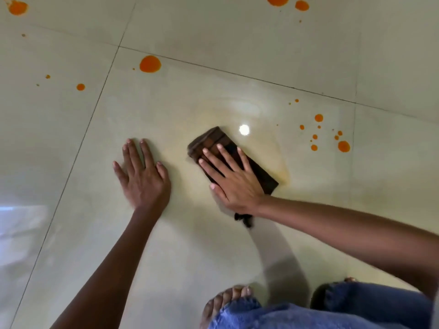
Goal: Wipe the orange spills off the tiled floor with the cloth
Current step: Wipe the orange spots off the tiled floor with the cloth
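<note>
Bare foot (223, 302) lowest, right hand (234, 180) flat atop brown cloth (215, 141), left hand (142, 176) splayed on tiles.

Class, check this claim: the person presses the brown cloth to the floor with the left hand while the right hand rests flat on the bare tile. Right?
Wrong: the hands are swapped. The head view shows the right hand pressing the cloth and the left hand flat on the tile.

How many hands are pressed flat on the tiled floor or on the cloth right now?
2. The left hand lies flat, fingers spread, on the bare floor. The right hand presses down on the dark cloth just beside it. Neither is hidden.
</note>
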